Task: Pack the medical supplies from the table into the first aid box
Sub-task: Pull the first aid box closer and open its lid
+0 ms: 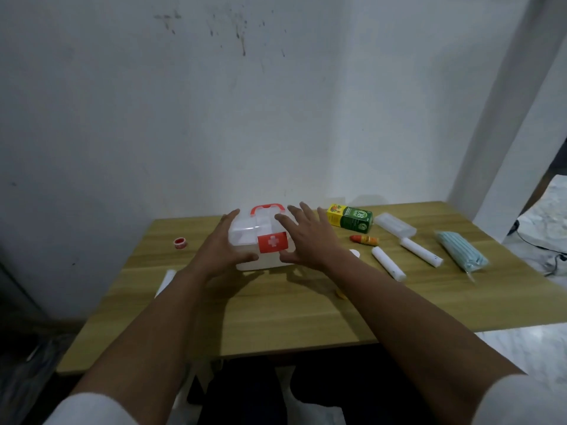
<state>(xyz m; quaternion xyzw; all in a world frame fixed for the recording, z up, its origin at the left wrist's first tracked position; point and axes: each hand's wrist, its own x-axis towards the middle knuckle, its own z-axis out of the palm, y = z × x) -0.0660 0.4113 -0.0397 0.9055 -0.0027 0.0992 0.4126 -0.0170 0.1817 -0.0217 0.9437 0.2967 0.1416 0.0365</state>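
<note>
A white translucent first aid box with a red handle and a red cross label stands closed at the middle of the wooden table. My left hand lies against its left side with fingers spread. My right hand reaches over its right side, fingers straight. To the right lie a green and yellow carton, a small red and orange tube, two white rolls, a clear plastic case and a pack of blue face masks. A red tape roll sits at the left.
A white strip lies near the table's left edge. A small white round thing peeks out beside my right wrist. A white wall rises close behind the table. Cables and cloth lie on the floor at the right.
</note>
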